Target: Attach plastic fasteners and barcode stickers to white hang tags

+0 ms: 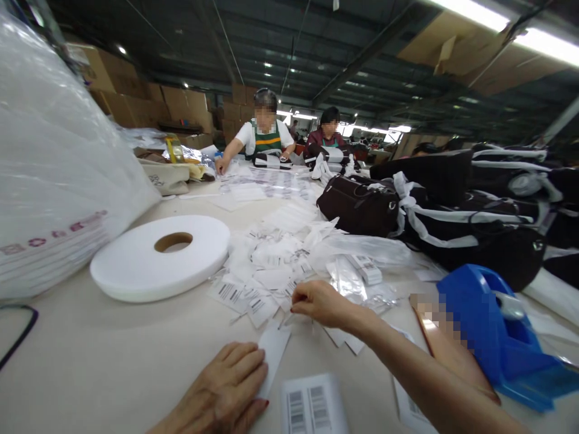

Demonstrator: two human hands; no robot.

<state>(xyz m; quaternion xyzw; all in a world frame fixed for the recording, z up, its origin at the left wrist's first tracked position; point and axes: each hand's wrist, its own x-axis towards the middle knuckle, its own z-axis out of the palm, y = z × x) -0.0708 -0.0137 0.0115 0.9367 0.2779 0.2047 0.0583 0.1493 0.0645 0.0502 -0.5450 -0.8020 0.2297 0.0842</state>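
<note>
My left hand (pixel 226 386) rests low on the table, its fingers bent over a narrow white tag (pixel 274 349) and holding it against the tabletop. Just beyond the tag's far end, my right hand (pixel 323 304) is closed in a pinch; a thin, blurred string seems to run from its fingertips to the tag. Ahead of both hands lies a loose pile of white barcode tags (pixel 262 307). Close to my left hand, a stack of barcode labels (pixel 313 405) sits at the table's front. Clear plastic bags (pixel 346 278) lie beyond my right hand.
A large white tape roll (pixel 136 265) lies flat at left, beside a bulging plastic bag (pixel 58 163). At right stand a blue tape dispenser (pixel 493 337) and a brown flat object (pixel 447 343). Black bags with white ties (pixel 357 205) are heaped behind. Two people (pixel 266 141) work across the table.
</note>
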